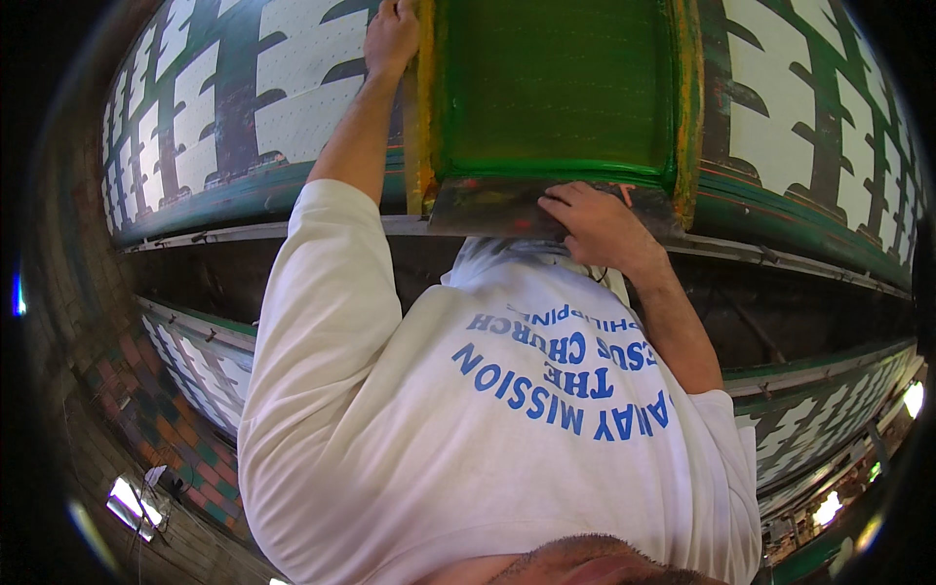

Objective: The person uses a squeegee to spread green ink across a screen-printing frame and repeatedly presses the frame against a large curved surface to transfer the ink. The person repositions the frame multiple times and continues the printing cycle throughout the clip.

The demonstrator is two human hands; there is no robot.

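A screen printing frame (688,107) with yellow-stained wooden side rails lies on the long table in front of me. Its green mesh (561,88) shines wet-looking near the edges. My left hand (393,41) is closed at the frame's left rail, well up its side; the fingertips are partly cut off by the picture's top edge. At the near end, a dark stained flap (478,207) sticks out toward me. Over this flap bend the fingers of my right hand (597,222), closed on the frame's near end, with the thumb side hidden.
White cut-out shapes with dark surrounds (302,97) cover the table on both sides of the frame. A metal rail (263,232) runs along the table's near edge. Behind me stand another patterned table (819,429) and a floor of coloured tiles (161,400).
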